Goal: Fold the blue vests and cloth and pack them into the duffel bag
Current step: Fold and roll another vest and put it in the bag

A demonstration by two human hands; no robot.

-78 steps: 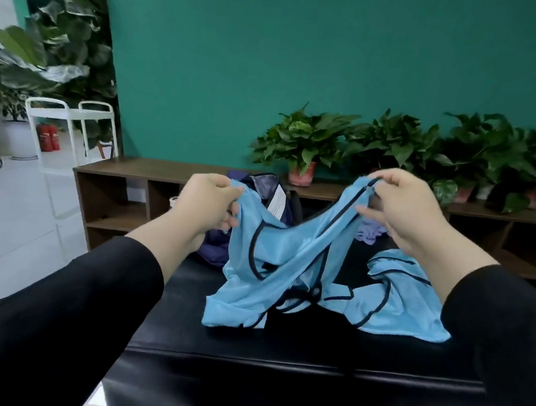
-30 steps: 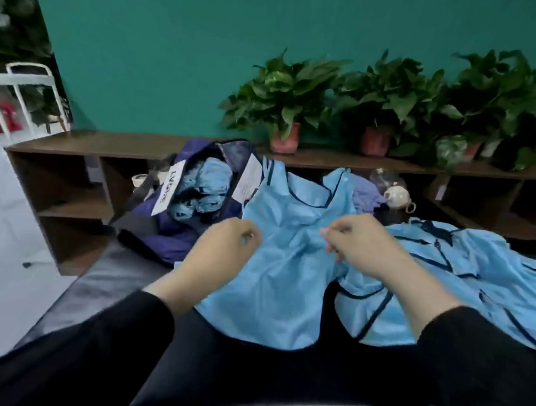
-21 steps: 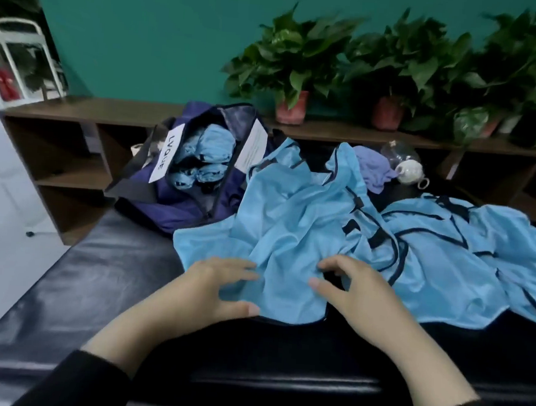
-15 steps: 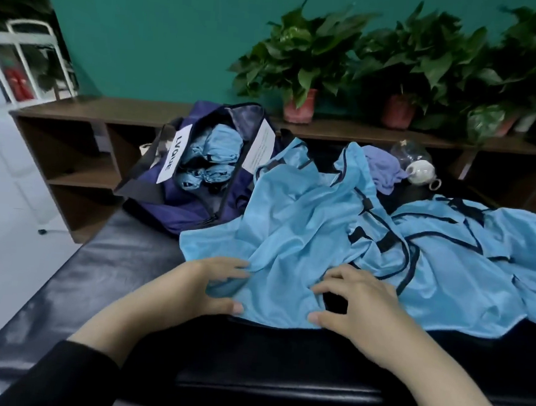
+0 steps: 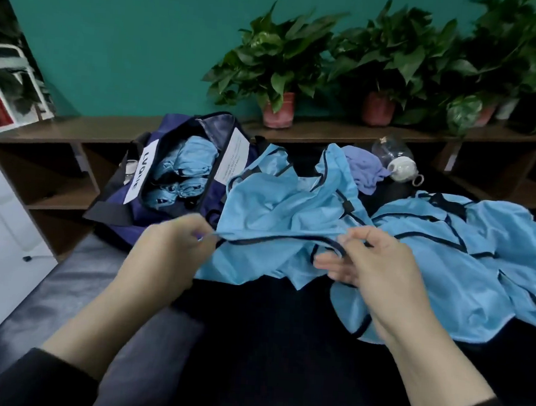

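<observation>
Rumpled blue vests beside open duffel bag

vest: I see light blue with thin dark lines along its edges
other vests: the same light blue, same dark lines
duffel bag: dark blue-purple, with a white tag that has black letters
rolled vests in the bag: light blue
small cloth: soft purple
desk: shiny black
wall: teal green
plants: green leaves, red-pink pots
shelf: brown wood
my sleeves: black
</observation>
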